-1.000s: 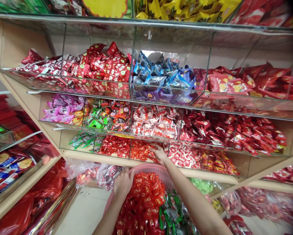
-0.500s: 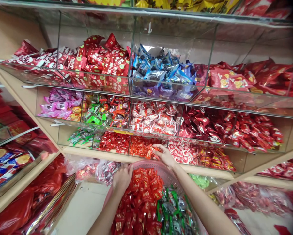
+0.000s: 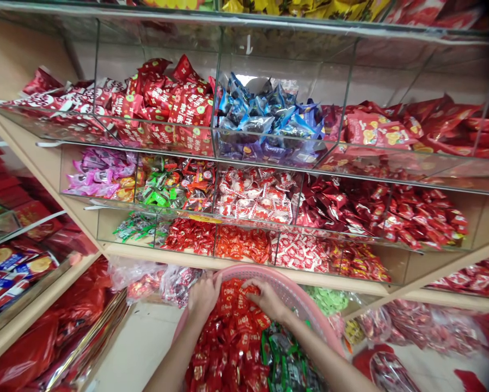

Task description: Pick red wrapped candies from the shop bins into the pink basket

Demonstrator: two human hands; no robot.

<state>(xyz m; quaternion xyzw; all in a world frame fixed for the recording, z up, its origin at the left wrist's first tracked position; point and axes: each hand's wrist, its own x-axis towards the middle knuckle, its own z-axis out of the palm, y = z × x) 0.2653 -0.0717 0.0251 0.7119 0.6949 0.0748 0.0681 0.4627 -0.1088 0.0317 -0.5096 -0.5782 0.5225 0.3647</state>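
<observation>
My left hand point(image 3: 204, 294) is closed over the rim of a pink plastic basket point(image 3: 316, 310) on its left side. Inside lie many small red wrapped candies point(image 3: 224, 348), with a heap of orange-red candies point(image 3: 234, 296) at the far end and green-and-dark wrapped candies point(image 3: 287, 359) on the right. Over the orange-red heap, my right hand point(image 3: 267, 299) has its fingers curled, thumb and forefinger pinched around orange-red candy. How many pieces it holds is hidden. Behind the basket, matching orange-red candies fill a shelf compartment point(image 3: 243, 243).
A wooden shelf unit with glass dividers point(image 3: 218, 98) rises in front, its compartments full of wrapped sweets. The lowest wooden ledge point(image 3: 158, 256) runs just behind the basket. Bagged candies point(image 3: 416, 326) sit below at right, and red packaging point(image 3: 32, 343) at lower left.
My right hand has come back from the orange-red compartment, down and toward me, into the basket with orange-red candies. My left hand stays on the rim.
</observation>
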